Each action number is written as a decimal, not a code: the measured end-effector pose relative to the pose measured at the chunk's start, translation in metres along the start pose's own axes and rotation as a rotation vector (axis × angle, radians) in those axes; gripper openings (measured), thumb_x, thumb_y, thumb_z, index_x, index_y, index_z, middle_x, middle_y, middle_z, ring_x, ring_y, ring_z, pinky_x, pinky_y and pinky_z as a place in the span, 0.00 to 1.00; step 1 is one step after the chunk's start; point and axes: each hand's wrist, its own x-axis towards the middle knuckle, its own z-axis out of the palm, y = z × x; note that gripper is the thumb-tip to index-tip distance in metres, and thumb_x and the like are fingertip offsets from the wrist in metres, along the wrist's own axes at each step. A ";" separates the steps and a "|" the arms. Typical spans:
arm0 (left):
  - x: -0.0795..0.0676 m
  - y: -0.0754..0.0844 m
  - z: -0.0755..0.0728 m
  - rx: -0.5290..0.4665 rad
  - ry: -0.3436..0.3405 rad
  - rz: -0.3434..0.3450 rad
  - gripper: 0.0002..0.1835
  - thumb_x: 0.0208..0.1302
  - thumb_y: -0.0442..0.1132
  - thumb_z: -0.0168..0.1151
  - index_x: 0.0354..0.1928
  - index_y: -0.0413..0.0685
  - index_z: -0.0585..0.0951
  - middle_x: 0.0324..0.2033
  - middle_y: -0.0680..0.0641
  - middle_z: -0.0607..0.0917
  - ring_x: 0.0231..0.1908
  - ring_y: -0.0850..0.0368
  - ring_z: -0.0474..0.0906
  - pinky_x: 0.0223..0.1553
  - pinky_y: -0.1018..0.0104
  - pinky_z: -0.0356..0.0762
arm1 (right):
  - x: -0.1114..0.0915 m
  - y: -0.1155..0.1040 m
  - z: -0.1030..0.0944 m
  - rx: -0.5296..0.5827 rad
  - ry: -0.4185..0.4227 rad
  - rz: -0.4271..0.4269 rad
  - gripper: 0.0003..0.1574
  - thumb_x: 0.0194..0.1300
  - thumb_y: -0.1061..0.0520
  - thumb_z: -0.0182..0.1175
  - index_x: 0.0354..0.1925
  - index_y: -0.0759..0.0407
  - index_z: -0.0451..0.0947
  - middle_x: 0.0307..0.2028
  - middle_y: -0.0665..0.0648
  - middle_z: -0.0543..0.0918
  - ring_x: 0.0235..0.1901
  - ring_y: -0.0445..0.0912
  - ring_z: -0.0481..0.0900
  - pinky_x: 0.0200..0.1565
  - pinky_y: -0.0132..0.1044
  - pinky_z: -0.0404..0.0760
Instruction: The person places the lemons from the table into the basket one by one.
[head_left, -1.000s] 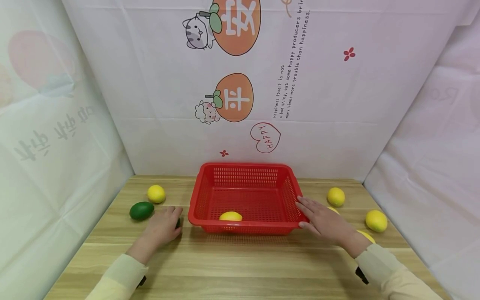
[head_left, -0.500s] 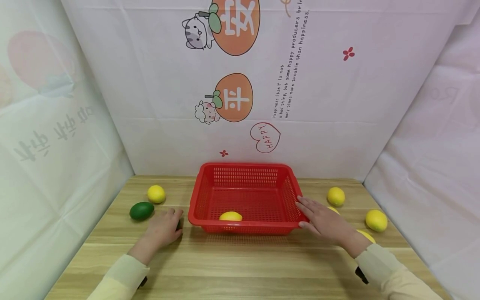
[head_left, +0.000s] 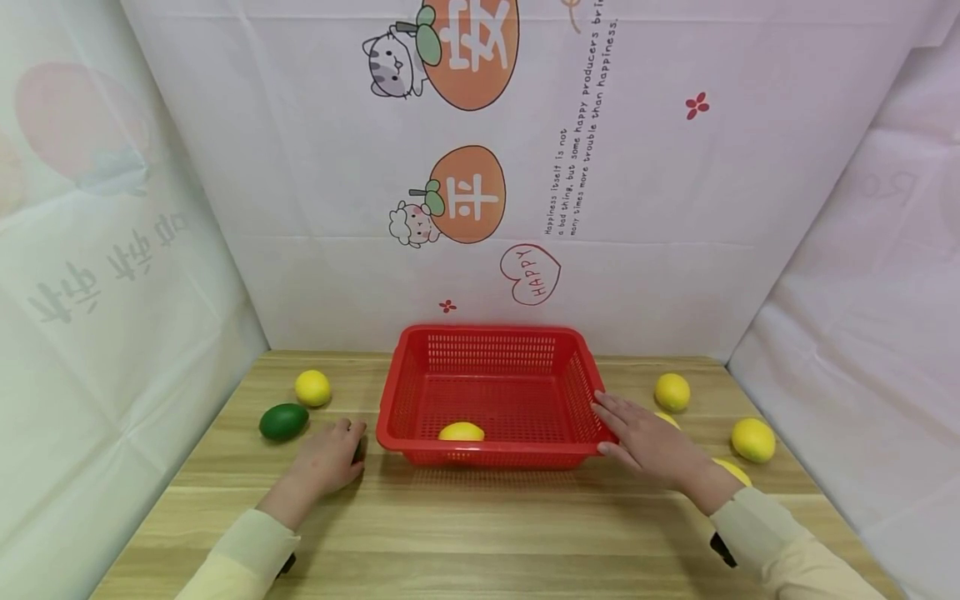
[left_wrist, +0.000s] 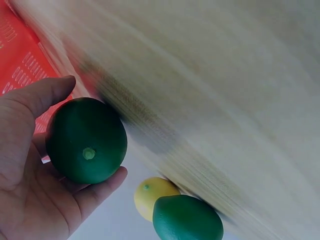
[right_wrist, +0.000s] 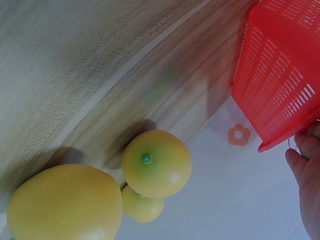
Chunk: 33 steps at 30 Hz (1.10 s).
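Note:
My left hand (head_left: 326, 458) is on the table left of the red plastic basket (head_left: 491, 448). Its thumb and fingers curl round a dark green lime (left_wrist: 86, 141), whose pale stem end faces the left wrist camera. From the head view that lime is mostly hidden behind the hand. On the basket's right side, my right hand (head_left: 648, 442) rests with extended fingers (head_left: 617, 410) at the rim. Inside the basket, near its front wall, lies one yellow lemon (head_left: 461, 432).
Left of the left hand lie another green lime (head_left: 283, 422) and a lemon (head_left: 312, 388). Several lemons are on the right, including one at the back (head_left: 672, 392) and one near the table's right edge (head_left: 753, 441); others are partly hidden by the right arm. White printed cloth walls surround the table.
My left hand has shifted very slightly toward me, its fingers closing further round the lime, which shows less now. The right hand, basket and other fruit stay where they were.

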 end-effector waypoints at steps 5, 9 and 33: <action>0.001 -0.001 0.001 0.009 -0.002 0.013 0.22 0.52 0.39 0.74 0.46 0.39 0.76 0.35 0.42 0.76 0.35 0.46 0.76 0.34 0.52 0.80 | 0.000 -0.001 -0.001 0.006 -0.008 0.008 0.42 0.67 0.40 0.57 0.67 0.66 0.66 0.69 0.65 0.65 0.66 0.60 0.65 0.61 0.54 0.70; 0.002 -0.001 0.000 0.005 -0.001 0.030 0.22 0.50 0.36 0.75 0.45 0.38 0.76 0.34 0.42 0.76 0.35 0.46 0.76 0.35 0.53 0.80 | 0.001 -0.002 -0.003 0.007 -0.016 0.013 0.42 0.67 0.40 0.57 0.68 0.66 0.66 0.69 0.65 0.64 0.66 0.60 0.64 0.61 0.54 0.70; 0.004 -0.003 -0.009 -0.012 0.081 0.111 0.24 0.47 0.32 0.76 0.46 0.37 0.77 0.36 0.41 0.78 0.35 0.45 0.78 0.37 0.52 0.80 | 0.000 -0.001 -0.002 0.005 -0.011 0.011 0.42 0.67 0.40 0.58 0.67 0.66 0.66 0.69 0.65 0.65 0.66 0.60 0.65 0.61 0.54 0.69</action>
